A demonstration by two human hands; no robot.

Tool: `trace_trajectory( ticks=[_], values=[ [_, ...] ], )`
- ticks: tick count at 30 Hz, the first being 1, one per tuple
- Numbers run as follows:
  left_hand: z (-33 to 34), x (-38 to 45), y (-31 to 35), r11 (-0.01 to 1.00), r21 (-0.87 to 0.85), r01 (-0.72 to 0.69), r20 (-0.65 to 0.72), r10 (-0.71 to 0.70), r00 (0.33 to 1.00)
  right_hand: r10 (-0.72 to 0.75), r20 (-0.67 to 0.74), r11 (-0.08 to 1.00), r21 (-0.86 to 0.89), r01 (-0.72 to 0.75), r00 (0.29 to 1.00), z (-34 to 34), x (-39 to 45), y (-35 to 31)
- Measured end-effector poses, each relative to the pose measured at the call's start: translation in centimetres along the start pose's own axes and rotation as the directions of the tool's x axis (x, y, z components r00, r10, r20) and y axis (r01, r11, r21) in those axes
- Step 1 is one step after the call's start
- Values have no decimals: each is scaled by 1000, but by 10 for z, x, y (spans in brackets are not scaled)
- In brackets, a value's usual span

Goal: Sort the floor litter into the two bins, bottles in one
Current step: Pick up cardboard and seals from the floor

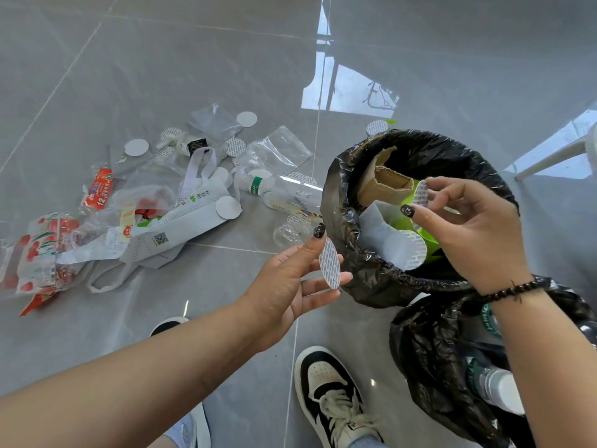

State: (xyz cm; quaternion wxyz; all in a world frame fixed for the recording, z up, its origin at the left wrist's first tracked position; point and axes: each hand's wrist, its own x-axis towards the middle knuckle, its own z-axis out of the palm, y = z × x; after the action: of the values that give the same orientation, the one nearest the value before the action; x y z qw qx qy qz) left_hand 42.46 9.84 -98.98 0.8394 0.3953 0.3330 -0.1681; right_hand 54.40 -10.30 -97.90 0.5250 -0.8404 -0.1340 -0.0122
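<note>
My left hand pinches a round white seal disc just left of the black-lined bin. My right hand pinches a second seal disc over that bin's opening. Inside the bin lie cardboard, white paper and another disc. A second black-bagged bin at lower right holds a plastic bottle. A clear bottle with a green label lies on the floor left of the first bin.
A litter pile on the grey tiled floor at the left: a white paper bag, red snack wrappers, clear plastic bags and several white discs. My black and white shoe stands near the second bin. A white chair leg is at far right.
</note>
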Motion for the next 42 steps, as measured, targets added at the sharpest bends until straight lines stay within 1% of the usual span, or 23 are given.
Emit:
trace_trajectory(
  ticks=[2, 4, 6, 7, 8, 9, 10, 12, 13, 14, 16, 19, 24, 27, 28, 30, 32, 34, 36, 37, 39, 40, 42],
  values=[
    [0, 0, -1, 1000, 4, 2, -2, -2, 1000, -39, -45, 999, 3, 39, 998, 0, -2, 1],
    [-1, 1, -2, 1000, 0, -1, -8, 1, 1000, -39, -43, 995, -97, 35, 998, -2, -1, 5],
    [-1, 2, -2, 1000, -5, 0, -8, 0, 1000, 10, -32, 976, -218, -16, 999, -3, -2, 3],
    [0, 3, -2, 1000, -12, 1, -1, -1, 1000, 7, -36, 969, -247, -15, 999, -2, -5, -2],
    [1, 2, -2, 1000, -23, 4, 9, -4, 1000, -27, -34, 968, -250, 18, 999, 0, -10, -8],
    [2, 2, -2, 999, -32, 4, 22, -4, 1000, -82, -1, 969, -233, 80, 997, 5, -17, -17],
    [3, 2, -2, 999, -36, 3, 37, -2, 999, -136, 73, 969, -200, 148, 988, 12, -25, -26],
    [6, 3, -2, 1000, -29, -10, 59, 12, 998, -192, 294, 962, -134, 239, 936, 27, -42, -41],
    [6, 3, -3, 999, -30, -20, 62, 22, 998, -186, 396, 961, -116, 250, 899, 33, -47, -45],
    [6, 5, -3, 999, -35, -30, 60, 32, 998, -171, 468, 962, -110, 249, 867, 36, -51, -46],
    [6, 7, -2, 998, -37, -47, 45, 48, 998, -152, 514, 959, -131, 252, 844, 38, -52, -43],
    [4, 8, -1, 998, -20, -51, 54, 52, 997, -136, 494, 963, -137, 232, 858, 35, -50, -41],
    [6, 8, -3, 998, 63, -31, 149, 21, 989, -141, 487, 967, -120, 226, 862, 28, -46, -41],
    [10, 9, -4, 997, 63, -34, 189, 21, 982, -152, 487, 969, -96, 226, 860, 26, -43, -43],
    [10, 9, -3, 998, 59, -37, 187, 25, 982, -170, 463, 967, -91, 237, 870, 23, -41, -42],
    [9, 9, -1, 998, 50, -45, 153, 37, 988, -182, 348, 968, -101, 230, 920, 13, -35, -39],
    [6, 10, 0, 998, 42, -43, 115, 38, 993, -113, 194, 978, -150, 143, 974, -2, -24, -35],
    [1, 10, 1, 999, 28, -47, 66, 45, 997, -12, 106, 962, -271, 41, 994, -15, -14, -29],
    [-5, 11, 1, 998, 9, -57, 10, 57, 998, 43, 98, 914, -407, 0, 994, -23, -12, -26],
    [-8, 12, 2, 998, 6, -63, -22, 63, 998, 23, 92, 895, -446, 21, 996, -23, -13, -27],
    [-12, 13, 4, 997, 12, -80, -80, 81, 994, -103, 52, 887, -448, 115, 993, -18, -17, -36],
    [-15, 15, 6, 995, 16, -95, -107, 97, 990, -184, 36, 894, -408, 182, 982, -10, -19, -45],
    [-20, 16, 10, 991, 16, -132, -176, 133, 975, -314, 64, 902, -293, 318, 947, 14, -25, -63]
  ],
)
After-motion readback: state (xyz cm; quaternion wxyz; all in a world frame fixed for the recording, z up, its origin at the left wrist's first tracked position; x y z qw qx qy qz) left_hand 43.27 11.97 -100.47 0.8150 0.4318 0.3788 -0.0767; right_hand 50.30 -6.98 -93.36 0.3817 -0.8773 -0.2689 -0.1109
